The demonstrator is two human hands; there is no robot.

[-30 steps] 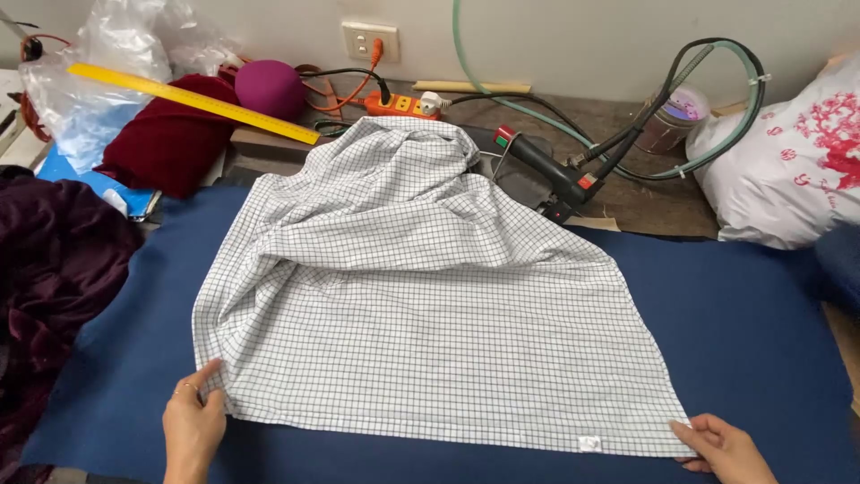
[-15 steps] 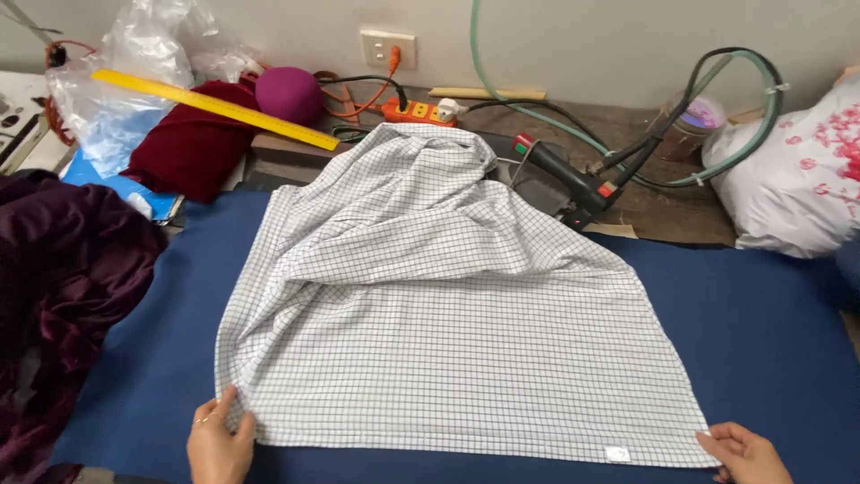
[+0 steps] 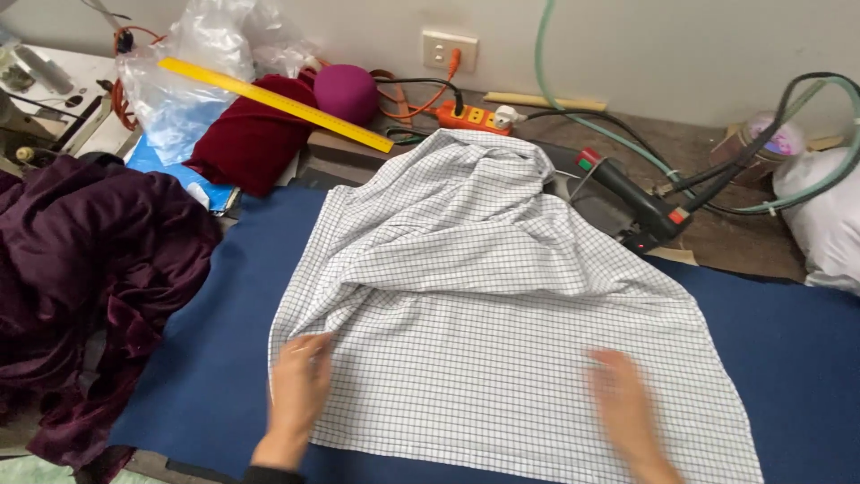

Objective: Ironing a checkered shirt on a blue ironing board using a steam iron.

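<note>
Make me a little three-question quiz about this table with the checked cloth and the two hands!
1. True or false: both hands lie flat on the checked cloth.
2. Which thing lies across the dark red bundle? A) a yellow ruler B) a green hose C) an orange power strip
3. What colour is the padded cover under the cloth?

Key
1. True: the left hand and the right hand both rest on it, palms down.
2. A, the yellow ruler.
3. Dark blue.
</note>
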